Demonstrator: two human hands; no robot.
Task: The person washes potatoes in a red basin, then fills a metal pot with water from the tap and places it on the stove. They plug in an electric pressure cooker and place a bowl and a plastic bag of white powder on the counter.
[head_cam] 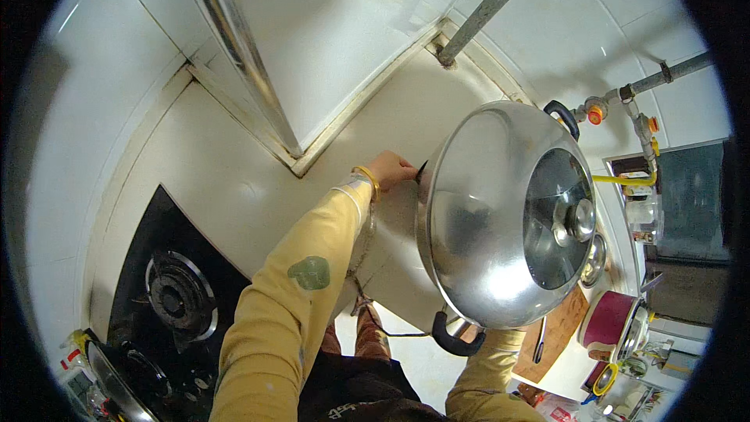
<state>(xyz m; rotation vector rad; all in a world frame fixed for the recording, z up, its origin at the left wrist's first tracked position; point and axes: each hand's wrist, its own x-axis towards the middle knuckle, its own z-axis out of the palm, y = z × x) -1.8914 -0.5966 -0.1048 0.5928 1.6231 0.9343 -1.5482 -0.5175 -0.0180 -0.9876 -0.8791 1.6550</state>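
A large stainless steel pot (469,234) with a domed lid stands on the counter right in front of me. Its lid has a dark glass window (545,211) and a metal knob (581,219). My left hand (394,170) is at the pot's left side, fingers pinched on a small black part (421,171) low on its wall. What that part is cannot be made out. Behind the pot's near right side goes my right forearm, in a yellow sleeve (492,357); the pot hides that hand. Black side handles (457,337) stick out near and far.
A black gas hob (176,293) lies at left, with a pan (114,372) at its near end. A metal pipe (240,47) rises by the wall corner. On the right are a wooden cutting board (554,337), a knife (539,340) and a maroon pot (608,323).
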